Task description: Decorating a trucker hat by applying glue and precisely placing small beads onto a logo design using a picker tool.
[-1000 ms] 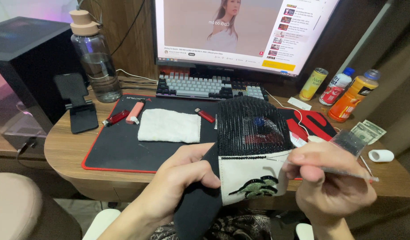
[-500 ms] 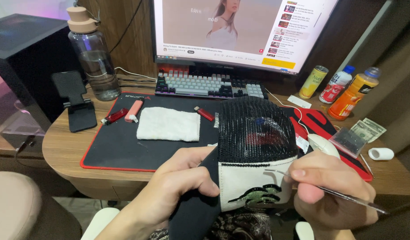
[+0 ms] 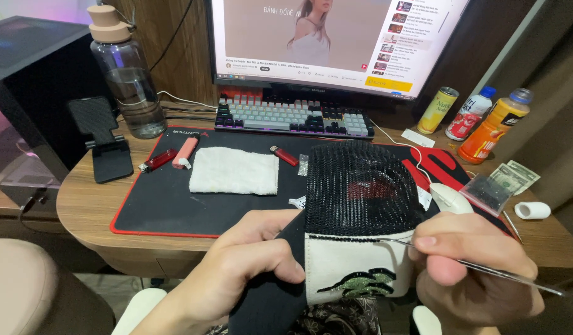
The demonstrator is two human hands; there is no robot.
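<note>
My left hand (image 3: 252,263) grips a cap (image 3: 355,211) by its black brim, thumb pressed against the white front panel. The cap has a black mesh back and a white front with a green and black beaded emblem and a row of dark beads along the top seam. My right hand (image 3: 473,267) pinches a thin metal pick (image 3: 485,268), its tip resting on the bead row at the cap's upper right edge. Both hands hover just in front of the desk edge.
A black, red-edged desk mat (image 3: 175,198) carries a folded white cloth (image 3: 234,171), two red lighters (image 3: 158,160), a pink eraser-like block (image 3: 186,151) and a white mouse (image 3: 451,198). Behind stand a keyboard (image 3: 293,116), monitor (image 3: 336,37), water bottle (image 3: 128,80), phone stand (image 3: 103,146), drink containers (image 3: 473,115), banknotes and a small bag (image 3: 488,192).
My right hand lowered from the small bag area to the cap's right side, and the metal pick's tip now touches the bead row. My left hand keeps its hold on the cap.
</note>
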